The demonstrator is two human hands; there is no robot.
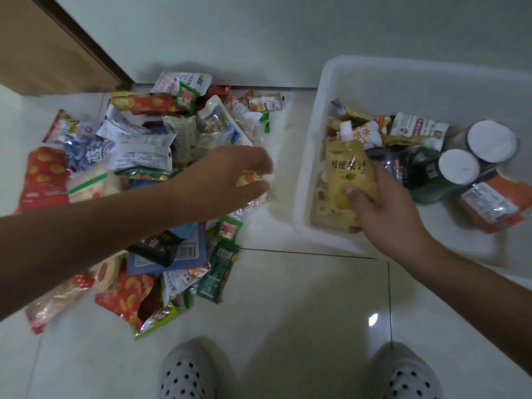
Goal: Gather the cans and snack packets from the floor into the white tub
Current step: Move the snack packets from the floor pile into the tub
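Observation:
A heap of snack packets [144, 156] covers the floor at the left. The white tub [309, 156] stands at the right, holding several packets and dark cans with white lids [457, 168]. My left hand [227, 177] hovers over the right edge of the heap, its fingers curled round a small clear-wrapped yellow snack [253, 182]. My right hand [383, 203] grips a yellow spouted juice pouch [348, 168] over the near left corner of the tub, thumb pressed on its front.
A brown wooden door or cabinet [51, 47] stands at the top left against the pale wall. Glossy white floor tiles stretch in front. My two feet in dotted slippers [187, 372] are at the bottom edge.

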